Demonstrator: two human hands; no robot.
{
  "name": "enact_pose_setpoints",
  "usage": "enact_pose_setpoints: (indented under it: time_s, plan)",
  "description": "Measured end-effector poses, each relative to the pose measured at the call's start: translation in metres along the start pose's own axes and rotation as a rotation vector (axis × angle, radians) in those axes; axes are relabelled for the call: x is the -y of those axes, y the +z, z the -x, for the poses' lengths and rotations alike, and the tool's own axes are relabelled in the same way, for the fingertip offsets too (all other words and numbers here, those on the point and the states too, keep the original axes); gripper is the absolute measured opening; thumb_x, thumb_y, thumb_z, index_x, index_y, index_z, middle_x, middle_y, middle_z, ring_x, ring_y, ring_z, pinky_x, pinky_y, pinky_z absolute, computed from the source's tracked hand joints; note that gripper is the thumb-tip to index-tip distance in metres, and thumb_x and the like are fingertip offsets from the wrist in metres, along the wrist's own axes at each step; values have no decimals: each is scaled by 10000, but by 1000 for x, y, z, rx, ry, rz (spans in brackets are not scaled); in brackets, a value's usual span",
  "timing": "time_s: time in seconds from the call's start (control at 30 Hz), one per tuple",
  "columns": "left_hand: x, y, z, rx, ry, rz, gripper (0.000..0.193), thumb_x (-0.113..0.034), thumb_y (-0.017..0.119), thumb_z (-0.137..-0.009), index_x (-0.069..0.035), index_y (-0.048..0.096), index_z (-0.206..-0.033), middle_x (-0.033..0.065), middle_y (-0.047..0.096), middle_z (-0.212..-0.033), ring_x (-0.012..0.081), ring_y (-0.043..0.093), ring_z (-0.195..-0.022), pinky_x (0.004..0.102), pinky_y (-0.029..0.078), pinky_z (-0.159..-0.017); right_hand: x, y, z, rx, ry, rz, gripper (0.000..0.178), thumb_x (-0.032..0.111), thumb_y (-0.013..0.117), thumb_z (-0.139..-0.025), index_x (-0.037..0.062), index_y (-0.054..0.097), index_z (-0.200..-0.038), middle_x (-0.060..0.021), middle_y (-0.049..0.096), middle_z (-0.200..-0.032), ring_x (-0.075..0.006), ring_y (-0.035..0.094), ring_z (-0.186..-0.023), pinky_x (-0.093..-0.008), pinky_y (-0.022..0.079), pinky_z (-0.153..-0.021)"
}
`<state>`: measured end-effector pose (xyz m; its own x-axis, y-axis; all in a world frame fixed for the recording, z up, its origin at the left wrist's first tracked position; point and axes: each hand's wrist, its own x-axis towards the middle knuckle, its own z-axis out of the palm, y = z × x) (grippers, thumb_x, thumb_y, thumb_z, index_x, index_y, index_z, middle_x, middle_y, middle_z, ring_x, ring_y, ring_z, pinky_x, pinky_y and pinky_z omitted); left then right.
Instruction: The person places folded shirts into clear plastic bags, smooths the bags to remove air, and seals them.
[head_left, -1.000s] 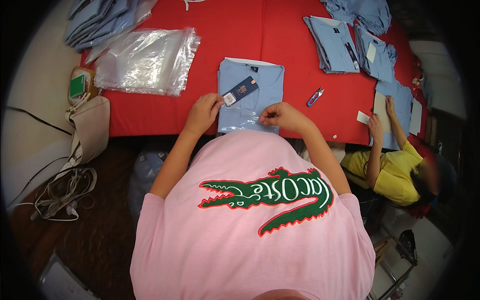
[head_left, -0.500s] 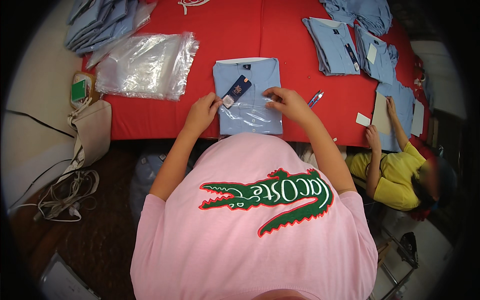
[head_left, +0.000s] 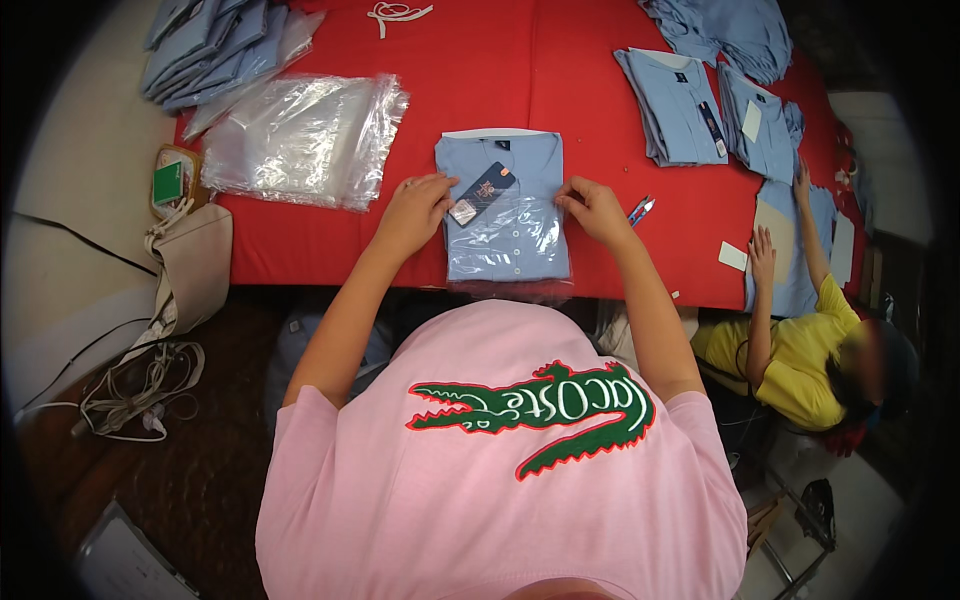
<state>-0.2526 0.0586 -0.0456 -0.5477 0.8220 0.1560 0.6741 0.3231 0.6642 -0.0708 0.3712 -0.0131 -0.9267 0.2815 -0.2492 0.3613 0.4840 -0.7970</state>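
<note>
A folded blue shirt [head_left: 470, 150] lies in front of me at the table's near edge. Its lower part is inside a clear plastic bag [head_left: 535, 235], whose glossy film reaches past the shirt toward my body. A dark hang tag [head_left: 485, 193] rests slantwise on the shirt front. At the shirt's left side my left hand [head_left: 420, 210] is closed, with the bag's edge between its fingers beside the tag. My right hand [head_left: 595, 210] pinches the bag's edge on the right side. The film right at the fingertips is hard to see.
Clear bags [head_left: 300, 140] lie in a stack to the left, below a pile of blue shirts [head_left: 215, 50]. Small snips [head_left: 640, 210] sit right of my right hand. Folded shirts [head_left: 670, 110] are farther right, where a co-worker in yellow [head_left: 790, 350] handles a shirt and cardboard.
My right hand has gone from loosely spread fingers over the shirt to a pinch at its right edge. My left hand stays at the left edge. The co-worker's hands have shifted.
</note>
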Motion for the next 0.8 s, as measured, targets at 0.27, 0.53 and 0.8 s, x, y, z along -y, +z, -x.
enact_pose_setpoints:
  time_s: [0.27,0.53,0.8]
  plan:
    - [-25,-7,-1,80,-249,166,108,-128,707,-995,-23,695,-1016,109,761,-973,284,703,-1003,437,495,-958,2,8,12,-153,-188,72,118,103,761,-926,27,739,-1013,-143,699,-1275,-273,689,-1111,-383,563,-924]
    - [-45,1,13,123,-218,412,119,-108,695,-1028,-8,646,-984,133,730,-1264,172,669,-1069,332,524,-947,17,-5,7,-7,-246,283,103,91,764,-771,51,757,-866,-174,439,-1692,-420,451,-1494,-459,414,-1210]
    - [-47,31,7,282,-198,873,109,-104,704,-1010,-29,625,-1012,171,686,-1410,255,684,-1166,387,531,-966,17,-4,-8,91,-205,333,94,103,770,-737,59,762,-820,-181,366,-1740,-437,397,-1543,-459,416,-1222]
